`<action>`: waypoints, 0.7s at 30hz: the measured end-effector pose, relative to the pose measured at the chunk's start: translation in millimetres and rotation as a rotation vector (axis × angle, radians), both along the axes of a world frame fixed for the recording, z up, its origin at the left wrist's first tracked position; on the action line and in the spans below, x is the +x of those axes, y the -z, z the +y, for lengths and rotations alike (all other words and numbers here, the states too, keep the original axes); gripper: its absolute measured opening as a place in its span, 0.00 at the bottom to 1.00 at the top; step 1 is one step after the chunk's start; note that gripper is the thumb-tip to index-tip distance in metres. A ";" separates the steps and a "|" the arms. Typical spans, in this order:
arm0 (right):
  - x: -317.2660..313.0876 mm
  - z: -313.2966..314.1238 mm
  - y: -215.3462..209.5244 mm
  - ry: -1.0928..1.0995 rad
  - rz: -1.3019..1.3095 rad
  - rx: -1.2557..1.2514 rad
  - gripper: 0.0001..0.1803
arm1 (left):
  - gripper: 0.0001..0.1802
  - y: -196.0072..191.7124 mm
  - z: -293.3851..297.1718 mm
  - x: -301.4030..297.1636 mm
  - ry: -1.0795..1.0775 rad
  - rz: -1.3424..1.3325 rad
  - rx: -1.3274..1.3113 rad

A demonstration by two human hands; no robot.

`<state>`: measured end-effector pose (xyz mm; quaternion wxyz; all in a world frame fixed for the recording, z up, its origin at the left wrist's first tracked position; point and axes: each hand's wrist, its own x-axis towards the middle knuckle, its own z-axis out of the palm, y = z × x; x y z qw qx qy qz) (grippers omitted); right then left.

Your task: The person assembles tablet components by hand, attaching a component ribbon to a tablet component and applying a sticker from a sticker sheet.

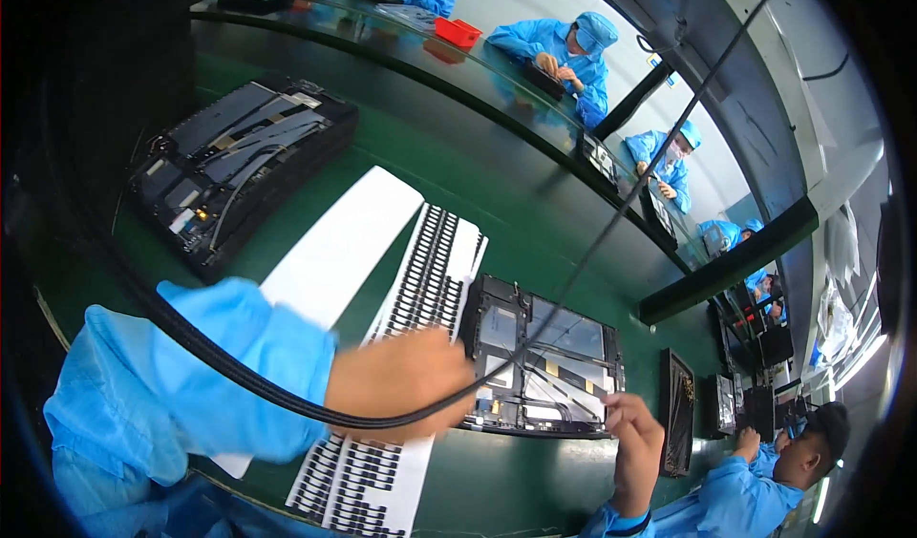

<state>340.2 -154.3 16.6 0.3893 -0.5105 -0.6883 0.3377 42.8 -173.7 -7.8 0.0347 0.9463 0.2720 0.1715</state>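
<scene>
An opened tablet-like device [573, 328], with dark panels, ribbon cables and a black frame, lies on the green table in front of me. My left hand [401, 382] is smeared by motion over the device's left edge and a white sheet of small black adhesive pieces [430, 275]; its fingers cannot be made out. At the device's lower right edge is my right hand [634, 443], fingers curled and thumb and forefinger close together. Whatever they pinch, if anything, is too small to tell. A blank white strip of paper [349, 237] lies left of the sheet, partly under my left sleeve.
Another opened device [244, 161] sits at the far left. A black tray [678, 409] stands to the right. Dark cables [611, 237] hang across the view. Beyond a long bench [420, 65] with red bins [458, 33], several people in blue work; one person [764, 481] sits at right.
</scene>
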 end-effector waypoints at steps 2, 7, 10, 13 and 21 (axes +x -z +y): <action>-11.6 -12.4 4.8 0.006 0.072 -0.050 0.05 | 0.07 3.2 -47.8 14.2 -0.043 -0.132 0.165; -22.0 -12.1 7.7 -0.064 0.065 -0.055 0.04 | 0.10 2.4 -22.4 59.7 0.078 -0.178 0.228; -28.8 -5.8 19.7 -0.175 0.152 -0.133 0.02 | 0.15 29.7 -1.6 63.8 0.110 -0.240 0.283; -27.4 -5.5 21.2 -0.197 -0.054 -0.100 0.02 | 0.13 44.0 4.7 63.5 0.212 -0.270 0.249; -32.4 3.5 23.3 -0.269 -0.079 0.103 0.06 | 0.14 46.3 2.9 59.6 0.188 -0.330 0.201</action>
